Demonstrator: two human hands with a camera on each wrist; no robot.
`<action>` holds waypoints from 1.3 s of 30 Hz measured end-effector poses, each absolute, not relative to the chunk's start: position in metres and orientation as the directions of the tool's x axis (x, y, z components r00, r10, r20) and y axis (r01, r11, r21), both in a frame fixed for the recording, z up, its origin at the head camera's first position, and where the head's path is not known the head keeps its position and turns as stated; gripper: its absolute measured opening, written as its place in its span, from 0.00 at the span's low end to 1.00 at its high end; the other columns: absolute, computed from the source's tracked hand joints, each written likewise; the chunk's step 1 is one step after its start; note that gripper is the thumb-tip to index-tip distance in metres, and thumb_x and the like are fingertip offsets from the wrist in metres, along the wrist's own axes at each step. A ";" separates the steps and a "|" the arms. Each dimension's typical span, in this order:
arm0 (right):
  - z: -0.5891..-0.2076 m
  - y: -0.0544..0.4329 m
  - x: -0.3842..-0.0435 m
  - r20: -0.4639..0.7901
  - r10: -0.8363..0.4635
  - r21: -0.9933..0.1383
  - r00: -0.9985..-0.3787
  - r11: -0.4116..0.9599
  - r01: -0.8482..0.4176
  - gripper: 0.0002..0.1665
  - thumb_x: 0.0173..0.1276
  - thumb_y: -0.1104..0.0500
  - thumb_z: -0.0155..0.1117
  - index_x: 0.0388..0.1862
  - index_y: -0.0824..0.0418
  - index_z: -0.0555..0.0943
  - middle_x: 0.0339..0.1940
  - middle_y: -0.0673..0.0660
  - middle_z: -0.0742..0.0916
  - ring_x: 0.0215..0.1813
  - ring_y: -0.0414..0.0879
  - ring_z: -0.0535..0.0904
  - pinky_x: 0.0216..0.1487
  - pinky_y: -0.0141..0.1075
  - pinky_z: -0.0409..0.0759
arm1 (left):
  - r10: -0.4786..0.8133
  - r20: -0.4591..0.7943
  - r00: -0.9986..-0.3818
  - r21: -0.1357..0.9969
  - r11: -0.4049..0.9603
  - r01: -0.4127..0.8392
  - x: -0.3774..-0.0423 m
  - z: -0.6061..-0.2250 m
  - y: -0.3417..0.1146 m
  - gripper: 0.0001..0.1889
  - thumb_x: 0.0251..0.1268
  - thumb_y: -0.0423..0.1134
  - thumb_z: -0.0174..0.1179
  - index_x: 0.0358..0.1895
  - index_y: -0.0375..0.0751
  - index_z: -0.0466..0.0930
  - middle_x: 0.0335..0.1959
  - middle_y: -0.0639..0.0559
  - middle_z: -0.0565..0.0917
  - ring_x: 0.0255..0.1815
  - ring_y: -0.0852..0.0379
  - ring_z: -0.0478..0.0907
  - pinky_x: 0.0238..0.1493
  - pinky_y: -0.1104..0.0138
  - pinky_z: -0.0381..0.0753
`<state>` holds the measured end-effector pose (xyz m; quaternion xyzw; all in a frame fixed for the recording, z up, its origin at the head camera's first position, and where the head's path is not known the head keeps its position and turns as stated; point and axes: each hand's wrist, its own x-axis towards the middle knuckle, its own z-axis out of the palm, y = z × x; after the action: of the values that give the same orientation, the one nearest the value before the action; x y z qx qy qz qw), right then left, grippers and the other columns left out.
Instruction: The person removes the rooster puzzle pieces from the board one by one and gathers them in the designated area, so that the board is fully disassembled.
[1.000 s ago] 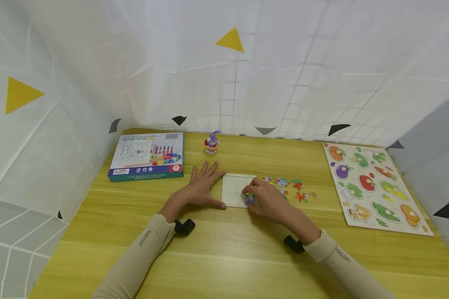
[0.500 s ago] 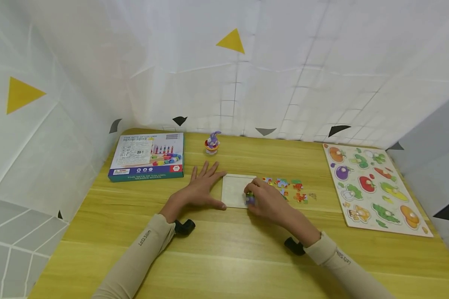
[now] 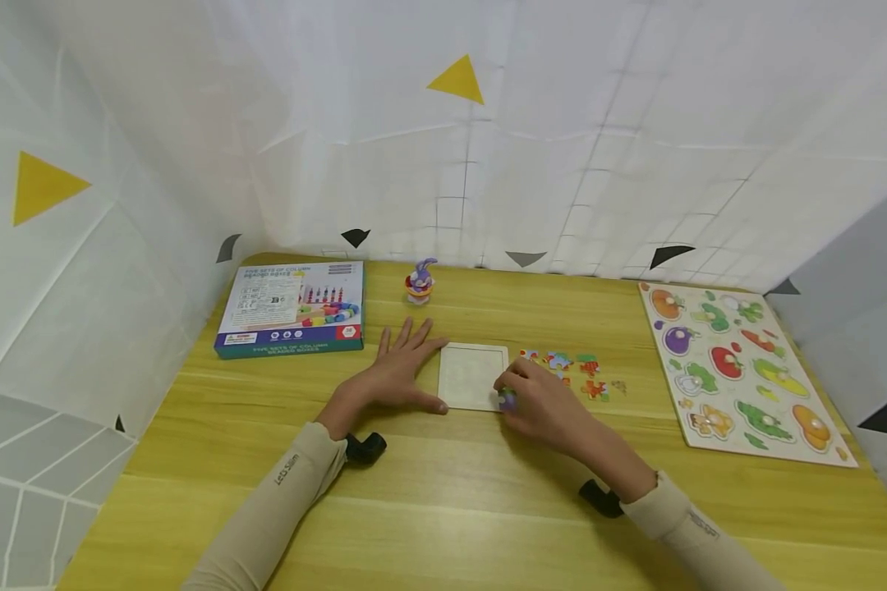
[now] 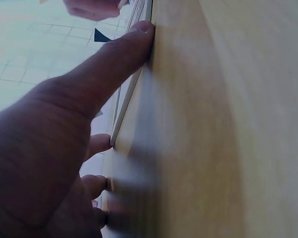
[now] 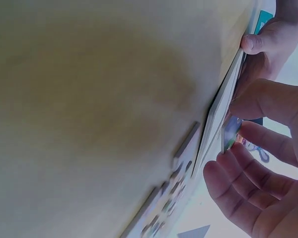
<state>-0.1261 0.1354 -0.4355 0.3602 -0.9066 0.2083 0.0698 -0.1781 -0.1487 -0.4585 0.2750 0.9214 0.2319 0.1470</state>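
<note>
A square, pale wooden puzzle tray (image 3: 471,373) lies flat on the table, its recess showing plain wood. Along its left side rests my left hand (image 3: 388,376), fingers spread, with thumb and index fingertip touching the tray's corners. In the left wrist view the thumb (image 4: 114,57) presses at the tray's edge. My right hand (image 3: 550,410) pinches a small purple and green jigsaw piece (image 5: 231,131) between thumb and fingers, over the tray's lower right corner. Just right of the tray lie several loose jigsaw pieces (image 3: 594,389), some partly hidden behind the right hand.
At the back left lies a boxed bead toy (image 3: 291,312). A purple rabbit figurine (image 3: 419,281) stands behind the tray. On the right is a vegetable peg puzzle board (image 3: 742,369). White curtains (image 3: 532,164) rise behind the table (image 3: 443,501).
My right hand has shifted a little to the right with the jigsaw piece, uncovering more of the tray's right edge. The left hand has stayed in place.
</note>
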 end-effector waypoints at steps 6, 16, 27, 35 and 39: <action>-0.440 0.154 -0.117 0.324 -0.612 -0.309 -0.722 0.652 -0.692 0.14 0.50 0.65 0.77 0.38 0.62 0.85 0.38 0.53 0.81 0.38 0.46 0.78 0.36 0.40 0.81 | 0.579 -0.144 -0.803 0.515 0.736 0.439 -0.178 -0.459 -0.148 0.59 0.47 0.73 0.69 0.81 0.56 0.51 0.82 0.46 0.36 0.80 0.40 0.24 0.71 0.40 0.19; -0.439 0.183 -0.103 0.331 -0.569 -0.287 -0.753 0.700 -0.654 0.16 0.48 0.67 0.77 0.38 0.62 0.86 0.37 0.53 0.82 0.35 0.42 0.76 0.32 0.37 0.79 | 0.579 -0.158 -0.800 0.510 0.742 0.436 -0.179 -0.459 -0.149 0.59 0.48 0.73 0.68 0.81 0.58 0.50 0.82 0.47 0.34 0.80 0.41 0.22 0.71 0.41 0.19; -0.441 0.208 -0.094 0.356 -0.522 -0.286 -0.775 0.729 -0.622 0.20 0.44 0.68 0.79 0.39 0.63 0.86 0.39 0.54 0.83 0.39 0.46 0.81 0.38 0.44 0.83 | 0.583 -0.151 -0.799 0.509 0.738 0.442 -0.179 -0.460 -0.147 0.58 0.48 0.72 0.68 0.81 0.58 0.50 0.82 0.47 0.35 0.80 0.41 0.23 0.71 0.41 0.20; -0.440 0.222 -0.093 0.359 -0.522 -0.281 -0.774 0.730 -0.623 0.21 0.43 0.70 0.81 0.38 0.63 0.86 0.39 0.53 0.83 0.39 0.48 0.81 0.39 0.45 0.83 | 0.572 -0.156 -0.805 0.487 0.754 0.442 -0.180 -0.462 -0.147 0.59 0.47 0.74 0.67 0.82 0.58 0.48 0.82 0.48 0.34 0.80 0.41 0.22 0.71 0.41 0.19; -0.441 0.227 -0.091 0.354 -0.513 -0.282 -0.782 0.738 -0.612 0.21 0.43 0.70 0.81 0.38 0.62 0.86 0.39 0.54 0.83 0.40 0.48 0.81 0.39 0.45 0.83 | 0.571 -0.157 -0.806 0.492 0.753 0.438 -0.179 -0.462 -0.147 0.59 0.47 0.74 0.67 0.82 0.57 0.49 0.82 0.47 0.34 0.80 0.41 0.22 0.71 0.41 0.19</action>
<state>-0.0913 0.2274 -0.4412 0.3047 -0.9236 0.1949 0.1273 -0.1792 -0.1473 -0.4615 0.2730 0.9240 0.2216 0.1505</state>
